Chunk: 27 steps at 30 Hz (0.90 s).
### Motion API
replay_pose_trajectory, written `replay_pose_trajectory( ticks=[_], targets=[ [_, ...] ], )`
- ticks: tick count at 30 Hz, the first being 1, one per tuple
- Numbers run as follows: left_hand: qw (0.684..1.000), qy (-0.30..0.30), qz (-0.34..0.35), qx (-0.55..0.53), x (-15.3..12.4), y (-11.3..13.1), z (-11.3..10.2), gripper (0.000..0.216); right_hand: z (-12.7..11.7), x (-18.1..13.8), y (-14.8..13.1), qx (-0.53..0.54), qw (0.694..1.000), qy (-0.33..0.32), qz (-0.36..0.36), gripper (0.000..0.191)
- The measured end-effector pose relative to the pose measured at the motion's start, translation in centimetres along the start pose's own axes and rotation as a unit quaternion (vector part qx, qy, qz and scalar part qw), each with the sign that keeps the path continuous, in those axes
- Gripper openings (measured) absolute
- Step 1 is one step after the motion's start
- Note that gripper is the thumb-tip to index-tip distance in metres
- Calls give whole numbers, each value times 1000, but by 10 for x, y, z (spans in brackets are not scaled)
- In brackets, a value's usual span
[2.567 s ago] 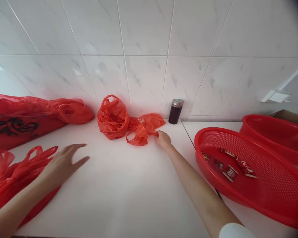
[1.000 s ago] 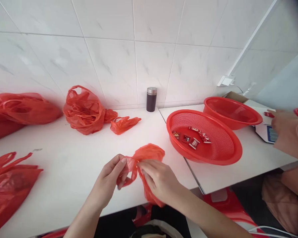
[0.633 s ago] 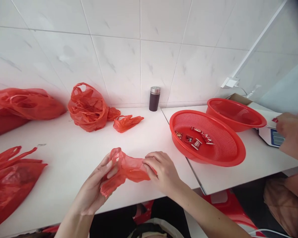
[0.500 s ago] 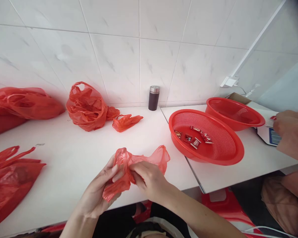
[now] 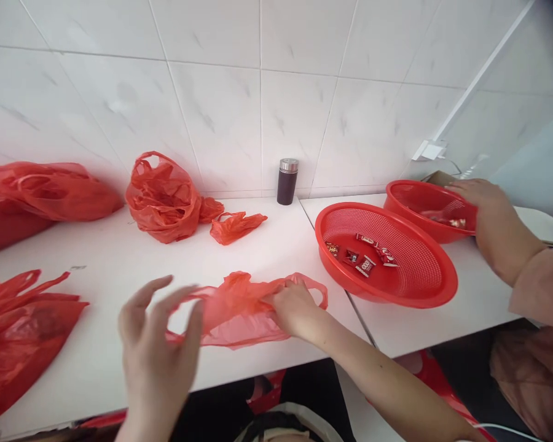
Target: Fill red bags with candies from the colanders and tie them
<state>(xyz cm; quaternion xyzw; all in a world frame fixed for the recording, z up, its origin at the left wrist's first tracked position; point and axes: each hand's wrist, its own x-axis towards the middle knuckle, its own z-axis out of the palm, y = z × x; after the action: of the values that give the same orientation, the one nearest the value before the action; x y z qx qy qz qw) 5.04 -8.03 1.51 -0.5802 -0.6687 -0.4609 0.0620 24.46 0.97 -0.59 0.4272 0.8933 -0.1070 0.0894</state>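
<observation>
A thin red plastic bag (image 5: pixel 244 328) lies spread sideways on the white table in front of me, its loop handles showing at both ends. My right hand (image 5: pixel 298 310) grips the bag near its right end, with the fingertips partly hidden in the film. At the bag's left handle, my left hand (image 5: pixel 159 344) is raised with fingers apart, slightly blurred and holding nothing. To the right of the bag sits a red mesh basket (image 5: pixel 419 270) containing several small wrapped snacks (image 5: pixel 366 265).
Crumpled red bags (image 5: pixel 237 227) lie behind, next to a stuffed red bag (image 5: pixel 163 202). Fuller red bags (image 5: pixel 27 344) occupy the left side. A dark tumbler (image 5: pixel 286 184) stands by the wall. Another person's hand (image 5: pixel 482 193) is over a second red basket (image 5: pixel 396 199).
The bag has gone from bunched between both hands to spread on the table. My left hand has let go and moved left. The other person's hand has moved from the scale to the rear basket.
</observation>
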Motion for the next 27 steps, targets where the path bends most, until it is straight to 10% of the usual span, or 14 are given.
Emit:
replay_pose_trajectory(
  ticks=[4, 13, 18, 22, 27],
  targets=[
    [975, -113, 179, 71, -25, 34, 32, 16, 8, 9, -11, -54, 998, -22, -6, 22],
    [945, -254, 103, 178, -35, -16, 81, 51, 20, 1, 4, 52, 998, 19, -12, 56],
    [955, -254, -95, 117, 11, -58, 64, 52, 22, -1, 12, 58, 998, -15, -37, 71],
    [955, -219, -198, 26, 40, -86, 46, 39, 13, -4, 20, 34, 997, -67, -25, 44],
    [811, -276, -380, -348, 33, -71, 40, 41, -1, -5, 21, 26, 999, -4, -31, 30]
  ],
)
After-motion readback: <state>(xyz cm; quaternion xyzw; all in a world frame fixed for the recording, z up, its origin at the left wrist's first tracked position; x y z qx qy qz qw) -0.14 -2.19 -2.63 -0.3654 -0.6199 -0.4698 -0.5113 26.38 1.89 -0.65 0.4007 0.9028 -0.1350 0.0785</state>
